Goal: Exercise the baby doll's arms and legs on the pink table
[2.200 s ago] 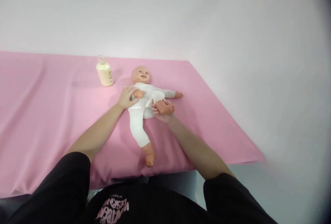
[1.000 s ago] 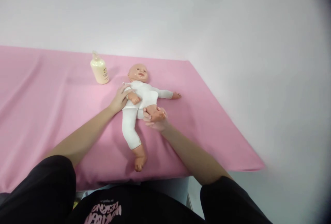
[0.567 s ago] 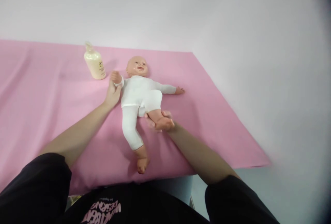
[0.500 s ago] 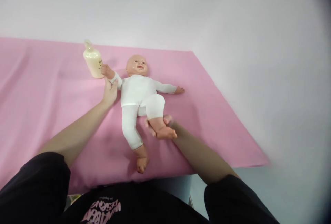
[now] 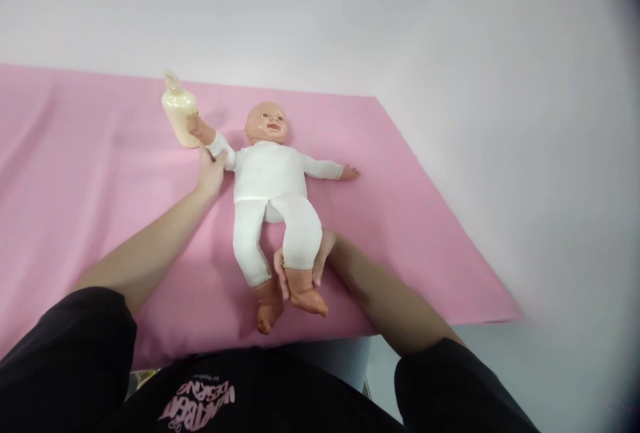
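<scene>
A baby doll in a white cloth suit lies face up on the pink-covered table, its head away from me. My left hand is closed round the doll's forearm on the left, raising that arm so its hand overlaps the pump bottle. The bottle is pale yellow and stands upright. Under the doll's lower leg on the right, my right hand wraps the calf, with fingers showing on both sides of it. The palm is hidden behind the leg. The doll's other leg lies beside it, bent slightly.
The pink cover spreads over the table and ends at a front edge close to my body. A pale wall rises behind the table and along its right side.
The doll's leg in my right hand has come down and straightened toward me. Its arm in my left hand has tilted slightly further left, over the bottle.
</scene>
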